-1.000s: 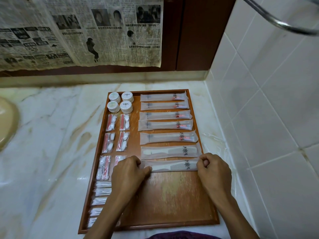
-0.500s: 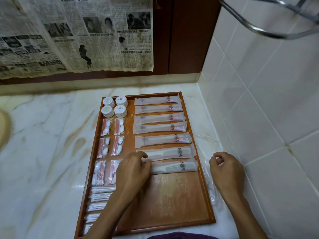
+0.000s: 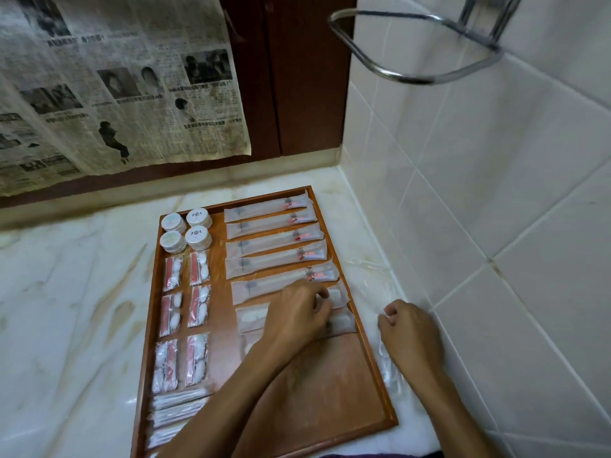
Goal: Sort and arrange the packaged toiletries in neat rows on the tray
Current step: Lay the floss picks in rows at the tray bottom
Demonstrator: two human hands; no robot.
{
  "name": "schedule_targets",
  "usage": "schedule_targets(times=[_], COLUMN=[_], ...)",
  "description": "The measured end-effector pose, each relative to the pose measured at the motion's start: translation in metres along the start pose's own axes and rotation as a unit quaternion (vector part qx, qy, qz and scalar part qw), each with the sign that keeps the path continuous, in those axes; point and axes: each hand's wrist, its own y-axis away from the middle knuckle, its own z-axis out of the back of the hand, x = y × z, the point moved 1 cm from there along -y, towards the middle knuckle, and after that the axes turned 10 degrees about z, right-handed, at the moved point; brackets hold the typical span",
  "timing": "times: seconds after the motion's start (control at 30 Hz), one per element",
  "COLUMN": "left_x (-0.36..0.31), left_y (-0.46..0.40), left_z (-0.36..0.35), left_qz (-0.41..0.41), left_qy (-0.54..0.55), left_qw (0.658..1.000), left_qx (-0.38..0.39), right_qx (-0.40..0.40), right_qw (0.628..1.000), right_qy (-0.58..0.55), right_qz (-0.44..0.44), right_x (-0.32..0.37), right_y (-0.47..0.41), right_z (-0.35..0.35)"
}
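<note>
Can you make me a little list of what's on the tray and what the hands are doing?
tray: wooden, on the marble counter
round white tubs: four, far left corner
long packets: stacked in a column on the right side
small red and white packets: two columns on the left
left hand: on the nearest long packets
right hand: off the tray, on clear plastic wrap

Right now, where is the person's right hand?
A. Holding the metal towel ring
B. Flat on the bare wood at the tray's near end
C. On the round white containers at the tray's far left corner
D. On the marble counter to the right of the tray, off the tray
D: the right hand sits curled on clear plastic wrap lying on the counter, outside the tray rim, beside the tiled wall.
</note>
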Motion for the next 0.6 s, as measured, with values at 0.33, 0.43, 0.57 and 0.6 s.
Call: schedule_targets(times=[0.33, 0.43, 0.57, 0.6], left_x=[-0.039, -0.052, -0.063, -0.065], left_y=[-0.026, -0.030, -0.033, -0.033], left_z=[-0.017, -0.022, -0.028, -0.030], left_qz=[-0.073, -0.095, -0.119, -0.120], left_qy=[-0.033, -0.042, -0.039, -0.038], left_qw=[0.995, 0.991, 0.983, 0.982], left_qx=[0.054, 0.089, 0.131, 0.143], right_qx=[-0.162, -0.185, -0.144, -0.133], right_qw=[0.981, 0.977, 0.970, 0.965], right_qy=[-0.107, -0.103, -0.186, -0.213], right_qz=[-0.003, -0.008, -0.064, -0.075], right_x=[-0.005, -0.006, -0.010, -0.012], right_y=[0.027, 0.037, 0.044, 0.045], right_z=[0.005, 0.010, 0.011, 0.010])
